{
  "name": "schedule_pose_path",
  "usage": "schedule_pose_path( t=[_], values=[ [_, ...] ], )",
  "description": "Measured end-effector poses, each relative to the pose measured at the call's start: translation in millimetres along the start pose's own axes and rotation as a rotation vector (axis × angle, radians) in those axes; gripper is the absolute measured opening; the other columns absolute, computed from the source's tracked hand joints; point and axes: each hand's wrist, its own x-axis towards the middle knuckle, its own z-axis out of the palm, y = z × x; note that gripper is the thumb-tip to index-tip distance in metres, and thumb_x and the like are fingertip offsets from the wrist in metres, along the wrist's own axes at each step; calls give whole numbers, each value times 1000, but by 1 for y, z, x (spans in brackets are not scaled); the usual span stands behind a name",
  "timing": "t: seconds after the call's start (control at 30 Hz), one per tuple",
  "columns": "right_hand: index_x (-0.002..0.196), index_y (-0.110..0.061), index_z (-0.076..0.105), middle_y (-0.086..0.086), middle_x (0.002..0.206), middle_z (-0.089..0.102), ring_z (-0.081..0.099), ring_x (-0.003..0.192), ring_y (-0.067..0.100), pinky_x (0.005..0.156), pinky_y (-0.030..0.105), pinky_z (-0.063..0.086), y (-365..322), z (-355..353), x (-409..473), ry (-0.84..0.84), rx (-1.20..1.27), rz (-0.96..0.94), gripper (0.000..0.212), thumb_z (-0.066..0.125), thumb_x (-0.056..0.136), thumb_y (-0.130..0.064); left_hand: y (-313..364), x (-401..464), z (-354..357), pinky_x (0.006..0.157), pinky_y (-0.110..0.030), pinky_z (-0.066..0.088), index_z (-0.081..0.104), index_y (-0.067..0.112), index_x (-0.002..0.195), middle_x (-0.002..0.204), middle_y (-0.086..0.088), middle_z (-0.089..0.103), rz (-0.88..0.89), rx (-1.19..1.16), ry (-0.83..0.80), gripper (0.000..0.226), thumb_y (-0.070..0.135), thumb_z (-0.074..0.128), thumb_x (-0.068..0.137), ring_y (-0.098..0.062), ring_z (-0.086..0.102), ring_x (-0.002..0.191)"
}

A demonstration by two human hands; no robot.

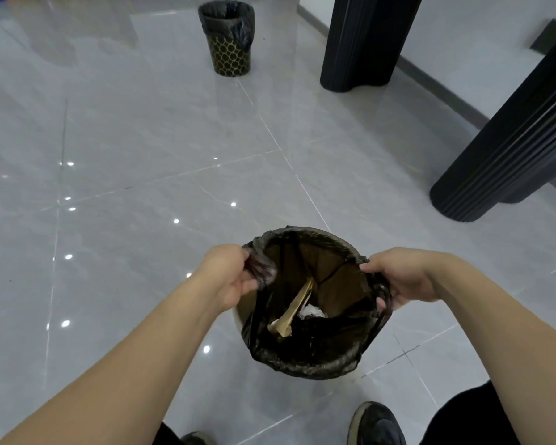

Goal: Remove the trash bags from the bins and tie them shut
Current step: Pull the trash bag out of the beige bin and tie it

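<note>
1. Glossy grey floor tiles [161, 130] fill most of the frame, with pale grout lines crossing them and small bright light spots reflected at centre left.
2. Low in the middle of the frame stands the near bin [238, 311]; only a pale sliver of its side shows, at its left.
3. A black trash bag [305, 358] lines it, its edge folded over the rim and its mouth pulled wide.
4. My left hand [228, 277] is closed on a bunched fold of the bag's edge at the left side of the mouth.
5. My right hand [402, 274] is closed on the bag's edge at the right side, fingers curled under the plastic.
6. Both forearms are bare and reach in from the lower corners.
7. Inside the bag lie a tan strip of paper or card [294, 311], leaning from the centre down to the lower left, and a crumpled white scrap [312, 311] just beside it.
8. At top centre, well apart, a second bin [230, 54] with a gold honeycomb pattern stands on the floor, its own black liner [227, 17] draped over the rim.
9. Two dark ribbed pillars stand at upper right: one [363, 43] near the second bin, the other [507, 149] slanting down the right edge.
10. My dark shoe [376, 423] shows at the bottom edge, right of centre.
</note>
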Motion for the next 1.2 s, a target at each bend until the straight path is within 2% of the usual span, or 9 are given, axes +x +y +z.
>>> schedule_pose_path(
  t=[0.13, 0.23, 0.47, 0.6, 0.7, 0.87, 0.93, 1.0, 1.2],
  values=[
    [94, -8, 54, 8, 69, 62, 52, 51, 20, 48, 25, 48, -9, 10, -2, 76, -46, -3, 22, 39, 103, -21, -8, -8, 23, 35, -26, 50, 53, 1, 89, 79, -17, 63, 42, -60, 39, 26, -1, 29, 100, -23, 64, 44],
    [89, -9, 54, 9, 71, 59, 55, 59, 25, 62, 29, 47, -12, 26, 3, 195, -34, -29, 20, 41, 101, -18, -14, -14, 37, 31, -20, 43, 53, 4, 85, 73, -13, 61, 45, -92, 57, 29, -2, 28, 99, -16, 58, 33],
    [103, -8, 60, 8, 102, 61, 60, 100, 30, 76, 29, 43, -1, 27, -2, 535, -591, -40, 30, 62, 89, -34, -19, -15, 22, 64, -32, 45, 60, 7, 98, 85, -13, 59, 56, 600, -66, 20, 18, 45, 91, -26, 57, 73],
    [107, 3, 55, 6, 71, 51, 56, 73, 28, 62, 29, 41, 5, 15, 6, 630, -754, 102, 42, 57, 79, -27, -18, -26, 12, 81, -48, 57, 63, 0, 103, 102, -22, 70, -89, 922, -169, 28, 18, 47, 89, -36, 70, 86],
    [69, -8, 49, 4, 63, 46, 45, 59, 22, 51, 26, 33, 4, 13, 2, 635, -785, 80, 12, 46, 81, -7, -19, -28, 13, 80, -43, 55, 61, 1, 99, 99, -21, 67, -164, 592, -134, 24, 9, 39, 94, -34, 67, 81],
    [64, -4, 48, 13, 67, 52, 50, 55, 24, 53, 27, 41, -3, 12, -10, 524, -689, -1, 27, 39, 90, -5, -20, -26, 21, 87, -48, 54, 54, 2, 123, 118, -20, 65, -179, -63, -166, 32, 12, 34, 99, -34, 66, 103],
    [78, 2, 55, 22, 83, 62, 60, 70, 33, 67, 36, 51, -4, 9, -11, 501, -512, -57, 24, 37, 91, -7, -16, -25, 26, 84, -47, 54, 55, 1, 115, 101, -16, 66, -144, -190, -170, 28, 11, 34, 99, -29, 67, 87],
    [87, 1, 56, 27, 93, 64, 63, 78, 36, 73, 43, 55, -5, 8, -9, 498, -287, -133, 22, 35, 91, -7, -8, -26, 32, 77, -45, 56, 55, 5, 97, 78, -11, 60, -108, -213, -131, 19, 13, 38, 98, -24, 62, 65],
    [77, -4, 52, 13, 75, 57, 55, 60, 28, 56, 28, 43, -17, 5, -20, 548, 154, -273, 22, 53, 92, -21, 24, -33, 40, 64, -36, 47, 54, 9, 78, 77, -13, 55, 204, 192, -27, 18, 14, 47, 94, -26, 54, 71]
  ],
)
